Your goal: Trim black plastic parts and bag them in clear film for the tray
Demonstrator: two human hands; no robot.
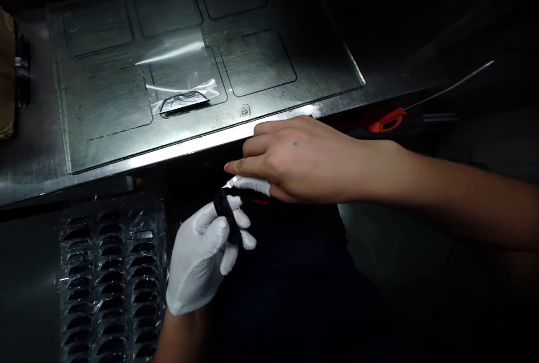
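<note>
My left hand (pixel 197 256), in a white glove, pinches a small black curved part (pixel 227 217) between thumb and fingers. Bare, my right hand (pixel 295 155) is closed around a slim blade-like tool (pixel 252 184) with a white wrapped handle. The tool's pale tip meets or nearly meets the upper end of the black part; I cannot tell whether they touch. Both hands are just in front of the table edge, above my dark clothing. Another black half-moon piece (pixel 185 104) lies on the table by a clear plastic film (pixel 181 65).
A clear sheet (pixel 261 65) with dark rounded outlines covers the metal table (pixel 29 172). Lower left, a clear plastic tray (pixel 162 234) holds rows of black half-moon parts. At right is a red-handled item (pixel 387 120) near a thin pale strip (pixel 452 83). Brown cardboard (pixel 6 71) stands far left.
</note>
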